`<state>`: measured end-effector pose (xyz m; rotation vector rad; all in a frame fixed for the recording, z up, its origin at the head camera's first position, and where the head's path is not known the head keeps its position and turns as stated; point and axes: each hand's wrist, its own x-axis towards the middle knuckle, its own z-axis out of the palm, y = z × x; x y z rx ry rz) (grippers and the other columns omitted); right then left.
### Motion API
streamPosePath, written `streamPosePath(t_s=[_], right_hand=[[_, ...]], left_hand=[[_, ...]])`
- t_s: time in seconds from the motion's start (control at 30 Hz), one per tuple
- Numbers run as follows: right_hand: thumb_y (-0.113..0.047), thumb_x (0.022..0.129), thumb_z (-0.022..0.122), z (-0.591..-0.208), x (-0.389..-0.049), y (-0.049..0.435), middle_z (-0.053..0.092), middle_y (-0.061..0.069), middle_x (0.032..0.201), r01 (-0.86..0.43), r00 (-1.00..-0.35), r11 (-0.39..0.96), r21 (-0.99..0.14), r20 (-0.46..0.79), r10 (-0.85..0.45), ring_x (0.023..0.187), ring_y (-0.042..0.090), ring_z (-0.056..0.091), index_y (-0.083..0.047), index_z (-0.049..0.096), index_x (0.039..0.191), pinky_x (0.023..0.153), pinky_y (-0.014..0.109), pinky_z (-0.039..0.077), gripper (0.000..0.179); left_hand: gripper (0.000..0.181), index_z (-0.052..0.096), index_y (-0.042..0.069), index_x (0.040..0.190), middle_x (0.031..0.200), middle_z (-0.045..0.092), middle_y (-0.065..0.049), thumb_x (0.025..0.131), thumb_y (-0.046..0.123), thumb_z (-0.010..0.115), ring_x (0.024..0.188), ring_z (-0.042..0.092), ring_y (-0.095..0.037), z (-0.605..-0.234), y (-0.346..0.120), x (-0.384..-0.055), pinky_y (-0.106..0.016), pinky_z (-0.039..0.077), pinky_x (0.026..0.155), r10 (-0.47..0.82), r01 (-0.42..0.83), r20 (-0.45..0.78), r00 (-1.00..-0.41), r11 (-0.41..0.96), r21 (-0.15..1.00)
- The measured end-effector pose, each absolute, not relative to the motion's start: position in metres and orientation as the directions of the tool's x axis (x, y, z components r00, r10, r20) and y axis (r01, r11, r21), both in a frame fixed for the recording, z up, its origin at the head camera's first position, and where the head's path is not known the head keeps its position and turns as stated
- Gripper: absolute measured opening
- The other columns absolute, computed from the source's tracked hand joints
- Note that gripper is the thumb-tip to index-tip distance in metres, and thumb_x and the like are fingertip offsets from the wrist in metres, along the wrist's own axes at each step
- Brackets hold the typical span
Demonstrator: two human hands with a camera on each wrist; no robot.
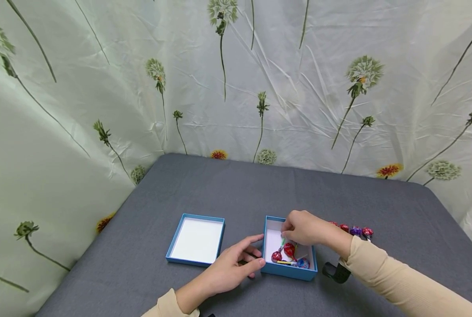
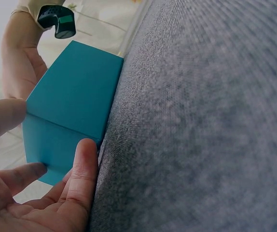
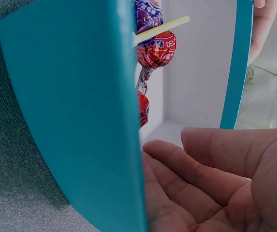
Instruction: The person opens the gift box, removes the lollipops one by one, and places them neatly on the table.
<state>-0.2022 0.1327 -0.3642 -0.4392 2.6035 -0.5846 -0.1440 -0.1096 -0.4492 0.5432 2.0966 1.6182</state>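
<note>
A blue box (image 1: 289, 272) with a white inside stands on the grey table. Several wrapped lollipops lie in it, among them a red lollipop (image 1: 289, 250), also seen as a red lollipop (image 3: 159, 50) in the right wrist view, and a blue one (image 1: 303, 263). My right hand (image 1: 304, 228) reaches into the box near a green stick; its thumb and fingers are apart in the right wrist view, with nothing visible between them. My left hand (image 1: 236, 266) touches the box's left side with relaxed fingers, the fingertips (image 2: 85, 150) lying by its blue wall (image 2: 76, 92).
To the left lies the blue-edged, white-lined box lid (image 1: 196, 237), inside up. A row of wrapped lollipops (image 1: 355, 231) is on the table right of the box, partly behind my right arm. Behind the table (image 1: 236, 189) hangs a flower-printed curtain (image 1: 299, 88).
</note>
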Motion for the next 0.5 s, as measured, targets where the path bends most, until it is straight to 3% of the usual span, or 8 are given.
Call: streamPosePath(t_s=[0.5], right_hand=[[-0.013,0.102,0.073,-0.3663,-0.2002,0.1312,0.07,0.001,0.084,-0.208,-0.863,0.851,-0.482,-0.319,-0.392,0.076,0.014,0.059,-0.004,0.082,0.105,0.068,0.029,0.053,0.013]], left_hand=[[0.055,0.047,0.022,0.161,0.129,0.067,-0.008,0.109,0.03,0.065,0.093,0.07,-0.011,-0.4489,-0.1096,-0.1436,-0.022,0.059,0.077,0.549,0.049,-0.095,-0.831,0.242,0.969]])
